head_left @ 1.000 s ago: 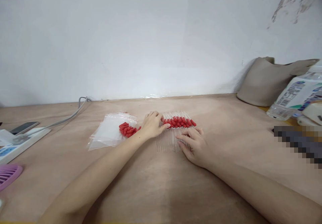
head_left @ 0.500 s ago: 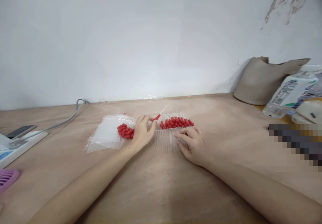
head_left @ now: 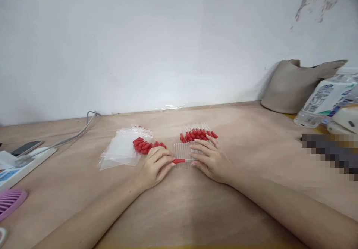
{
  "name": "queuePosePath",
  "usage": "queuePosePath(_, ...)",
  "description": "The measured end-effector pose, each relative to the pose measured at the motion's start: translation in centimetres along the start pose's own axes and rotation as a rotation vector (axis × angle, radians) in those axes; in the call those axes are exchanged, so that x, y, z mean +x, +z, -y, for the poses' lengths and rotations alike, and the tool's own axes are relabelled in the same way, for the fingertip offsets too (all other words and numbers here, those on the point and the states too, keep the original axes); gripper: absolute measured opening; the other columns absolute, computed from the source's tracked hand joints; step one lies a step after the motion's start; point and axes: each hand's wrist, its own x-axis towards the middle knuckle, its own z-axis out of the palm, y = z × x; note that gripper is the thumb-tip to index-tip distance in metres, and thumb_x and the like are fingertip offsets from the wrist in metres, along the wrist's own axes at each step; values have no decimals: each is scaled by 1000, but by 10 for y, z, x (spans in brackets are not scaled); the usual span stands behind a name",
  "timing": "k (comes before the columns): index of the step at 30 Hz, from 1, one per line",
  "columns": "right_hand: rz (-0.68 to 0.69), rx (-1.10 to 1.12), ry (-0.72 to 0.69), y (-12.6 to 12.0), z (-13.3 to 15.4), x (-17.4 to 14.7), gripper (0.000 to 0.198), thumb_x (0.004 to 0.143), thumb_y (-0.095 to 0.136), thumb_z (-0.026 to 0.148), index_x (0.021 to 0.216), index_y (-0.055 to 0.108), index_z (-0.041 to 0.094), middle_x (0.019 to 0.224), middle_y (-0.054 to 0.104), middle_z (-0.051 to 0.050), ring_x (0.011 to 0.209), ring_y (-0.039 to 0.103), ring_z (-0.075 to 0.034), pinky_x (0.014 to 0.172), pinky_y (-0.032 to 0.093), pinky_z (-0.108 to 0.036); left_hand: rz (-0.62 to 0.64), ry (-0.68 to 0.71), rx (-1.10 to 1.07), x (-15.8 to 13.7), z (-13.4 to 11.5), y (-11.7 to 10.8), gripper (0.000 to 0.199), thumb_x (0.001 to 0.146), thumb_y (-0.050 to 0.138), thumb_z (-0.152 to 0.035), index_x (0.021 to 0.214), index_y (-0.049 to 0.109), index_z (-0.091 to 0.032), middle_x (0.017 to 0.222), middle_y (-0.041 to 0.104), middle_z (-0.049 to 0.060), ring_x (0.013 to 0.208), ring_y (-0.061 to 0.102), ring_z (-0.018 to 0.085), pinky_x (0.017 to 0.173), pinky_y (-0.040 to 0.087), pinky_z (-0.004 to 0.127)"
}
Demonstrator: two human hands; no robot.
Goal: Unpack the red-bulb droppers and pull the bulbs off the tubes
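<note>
My left hand (head_left: 159,165) pinches a thin stick with a red end (head_left: 179,161), held sideways, its pale length pointing right. My right hand (head_left: 211,159) meets that pale length with thumb and fingertips, gripping what looks like a clear tube around it; the exact overlap is too small to tell. Under both hands' fingertips lies a row of clear thin tubes (head_left: 181,150), side by side. Just beyond them rests a pile of red-ended sticks (head_left: 197,134), pale tips pointing away. Left of these, a second red-ended bunch (head_left: 144,146) sits partly behind my left hand.
Clear zip bags (head_left: 120,150) lie beneath the left bunch. On the far left are a power strip (head_left: 33,167) with a grey cable (head_left: 72,137), a phone (head_left: 27,148) and a purple slotted object (head_left: 12,203). At right stand a beige bag (head_left: 296,88) and a plastic bottle (head_left: 321,103).
My left hand has brought the red-ended stick down toward me and turned it from pointing up and away to level, its tip now meeting my right fingers. The left bunch is less covered.
</note>
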Motion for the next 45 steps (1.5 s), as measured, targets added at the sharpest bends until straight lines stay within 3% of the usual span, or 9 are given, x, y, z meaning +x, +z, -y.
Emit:
queuePosePath(6,15,56,-30,3,1,1,16,85,50,29,86,65,23,96,67,-1,106,52,-19,102,23,-48,23,-28,4,9,-15,-1,43,78,58,-32,117,50,-20,113,57,10,108,50,25,93,40,43)
queuePosePath(12,22,65,-52,6,4,2,17,85,51,30,91,64,23,96,67,-1,105,52,-19,103,23,-47,14,86,-5,13,-19,11,19,82,55,-21,99,61,-20,101,66,6,104,56,20,92,44,40)
queuePosePath(17,43,115,-50,11,4,4,24,85,50,32,104,61,20,101,66,-3,108,52,-19,104,25,-47,-37,134,27,10,-18,15,20,82,55,-17,101,59,-18,103,66,6,105,57,19,95,44,41)
queuePosePath(28,-52,138,-232,7,11,3,15,86,47,18,87,62,14,89,69,-6,93,61,-14,98,42,-34,25,219,23,11,-24,9,19,81,54,-14,100,57,-14,104,65,9,106,56,19,99,42,39)
queuePosePath(45,-73,96,-314,1,9,-6,12,82,55,14,90,62,9,94,68,-8,98,60,-17,100,42,-35,12,251,29,6,-24,6,15,82,56,-18,95,58,-12,99,67,9,102,59,19,95,47,38)
